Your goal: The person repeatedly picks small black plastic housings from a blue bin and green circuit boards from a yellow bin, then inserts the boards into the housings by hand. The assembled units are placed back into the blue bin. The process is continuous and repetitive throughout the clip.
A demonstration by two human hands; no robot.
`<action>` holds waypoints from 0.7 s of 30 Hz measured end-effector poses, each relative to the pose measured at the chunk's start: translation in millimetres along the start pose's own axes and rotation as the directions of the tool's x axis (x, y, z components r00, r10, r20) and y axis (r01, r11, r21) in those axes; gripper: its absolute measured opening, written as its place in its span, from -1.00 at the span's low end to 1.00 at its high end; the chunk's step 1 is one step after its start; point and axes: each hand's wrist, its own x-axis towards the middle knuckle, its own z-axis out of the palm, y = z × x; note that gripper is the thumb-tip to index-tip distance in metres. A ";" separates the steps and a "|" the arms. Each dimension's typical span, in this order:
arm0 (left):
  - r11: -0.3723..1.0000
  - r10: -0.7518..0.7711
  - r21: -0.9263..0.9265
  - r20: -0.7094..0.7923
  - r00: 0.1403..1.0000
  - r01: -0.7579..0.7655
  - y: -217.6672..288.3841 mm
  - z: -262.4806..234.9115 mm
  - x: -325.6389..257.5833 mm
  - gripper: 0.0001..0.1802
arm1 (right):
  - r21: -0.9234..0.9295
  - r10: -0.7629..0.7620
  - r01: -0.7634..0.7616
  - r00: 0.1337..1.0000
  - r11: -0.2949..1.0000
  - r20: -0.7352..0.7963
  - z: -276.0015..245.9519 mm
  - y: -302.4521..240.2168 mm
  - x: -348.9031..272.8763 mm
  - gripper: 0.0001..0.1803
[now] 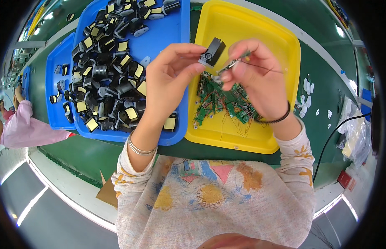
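Note:
My left hand (170,72) pinches a black plastic housing (212,52) with a grey end, held above the left part of the yellow tray (284,45). Close beside it on the right, my right hand (259,74) grips a small green circuit board (232,64) between thumb and fingers. A thin dark wire trails from that board across the fingers. The board's near end points toward the housing, with a gap between them. Beneath both hands, a heap of green circuit boards (230,101) with fine wires lies in the yellow tray.
At left, a blue tray (168,37) holds many black housings (106,74) with cream pads. A smaller blue tray (56,112) adjoins it. White oval pieces (308,101) lie on the green table at right, near a black cable (325,145) and clear plastic bags (354,128). Another person (27,124) sits far left.

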 end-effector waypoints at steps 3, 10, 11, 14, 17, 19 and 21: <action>0.973 -0.056 -0.216 0.103 0.993 0.077 0.5 8.1 -4.1 -0.68 | 0.204 -0.014 0.028 0.997 0.979 -0.071 6.4 10.6 -1.7 -0.80; 0.808 -0.305 -0.470 0.185 0.934 0.357 -7.3 6.0 -5.2 -0.62 | 0.115 -0.123 0.123 0.992 0.986 -0.011 -4.7 20.4 -1.5 -0.80; 0.794 -0.333 -0.465 0.208 0.920 0.393 -6.4 6.1 -4.8 -0.62 | 0.111 -0.127 0.128 0.992 0.985 -0.024 -3.8 21.3 -1.9 -0.78; 0.758 -0.407 -0.435 0.266 0.874 0.486 -1.5 5.9 -4.5 -0.63 | 0.097 -0.109 0.114 0.992 0.989 -0.064 -0.1 21.9 -4.0 -0.76; 0.833 -0.381 -0.318 0.264 0.886 0.453 -0.8 4.4 -5.7 -0.66 | 0.012 -0.113 0.115 0.989 0.993 -0.090 1.6 20.5 -6.1 -0.76; 0.952 -0.238 -0.140 0.215 0.947 0.271 -0.9 7.9 -7.1 -0.67 | -0.131 -0.221 0.211 0.973 0.969 -0.065 -2.6 23.1 -7.9 -0.77; 0.975 -0.162 -0.134 0.110 0.981 0.176 -2.6 12.7 -8.9 -0.72 | -0.444 -0.442 0.383 0.897 0.810 -0.032 -8.1 16.2 -7.4 -0.79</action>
